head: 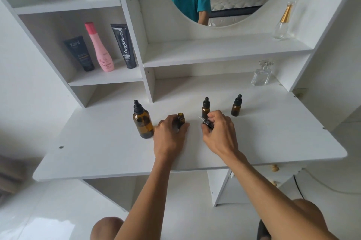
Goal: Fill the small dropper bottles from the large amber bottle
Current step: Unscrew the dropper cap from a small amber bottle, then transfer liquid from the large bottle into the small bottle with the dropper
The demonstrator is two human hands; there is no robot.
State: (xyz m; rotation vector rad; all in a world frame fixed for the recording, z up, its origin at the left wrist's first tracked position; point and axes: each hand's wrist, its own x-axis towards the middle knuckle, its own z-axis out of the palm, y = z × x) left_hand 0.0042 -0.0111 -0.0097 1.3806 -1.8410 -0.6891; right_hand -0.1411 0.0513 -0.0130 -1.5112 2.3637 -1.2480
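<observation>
Gripping an uncapped small dropper bottle (181, 118) on the white counter (97, 152), left hand (169, 132), right hand (219, 129) pinching its dropper cap (207, 122) (pipette attached), large amber bottle (142, 121) capped just left.

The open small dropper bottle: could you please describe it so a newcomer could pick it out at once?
On the white desk, just right of the large amber bottle, the left hand holds the small dropper bottle. Unlike the two capped small bottles behind, its neck is uncapped.

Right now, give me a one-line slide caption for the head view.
Left hand steadies an uncapped small amber bottle; right hand holds its dropper cap.
</observation>
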